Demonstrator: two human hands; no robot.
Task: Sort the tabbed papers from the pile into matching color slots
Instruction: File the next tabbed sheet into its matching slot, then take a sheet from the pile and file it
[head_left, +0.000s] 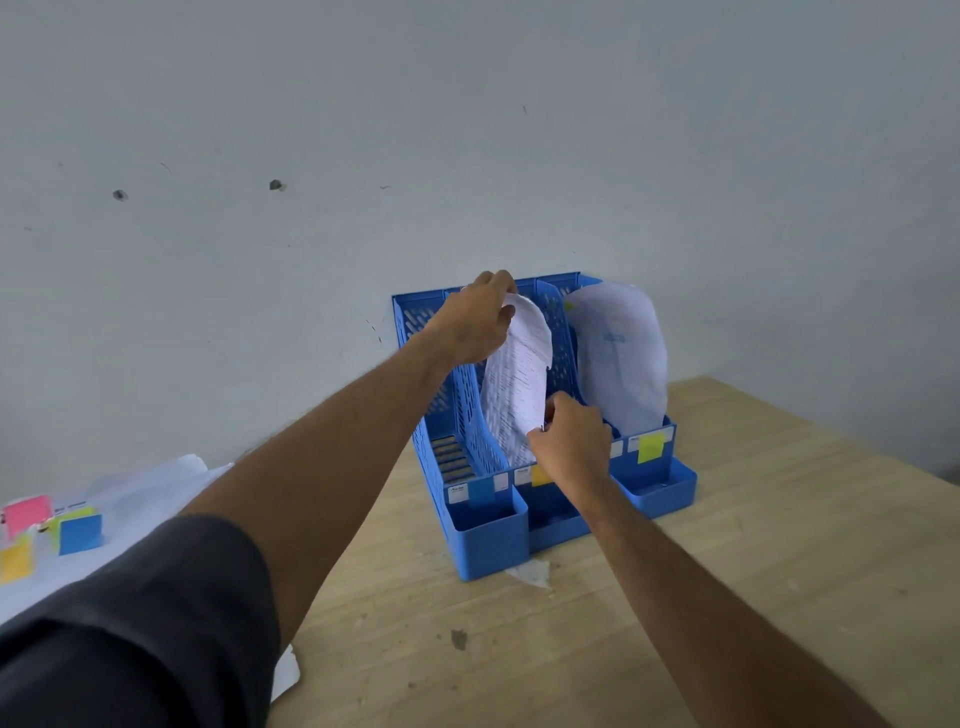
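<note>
A blue plastic file rack (488, 540) with three slots stands against the wall. Its slots carry a blue label (477, 491), an orange-yellow label (540, 475) and a lime label (651, 447). A printed white sheet (519, 379) curves down into the middle slot. My left hand (478, 322) pinches its top edge and my right hand (569, 441) pinches its lower edge near the slot's front. Other white papers (621, 353) bulge out of the right slot. The left slot looks empty.
The pile of papers (119, 499) with pink, blue, lime and yellow tabs lies at the left of the wooden table (753, 545). A scrap of white paper (532, 571) sticks out under the rack's front. The pale wall rises right behind the rack.
</note>
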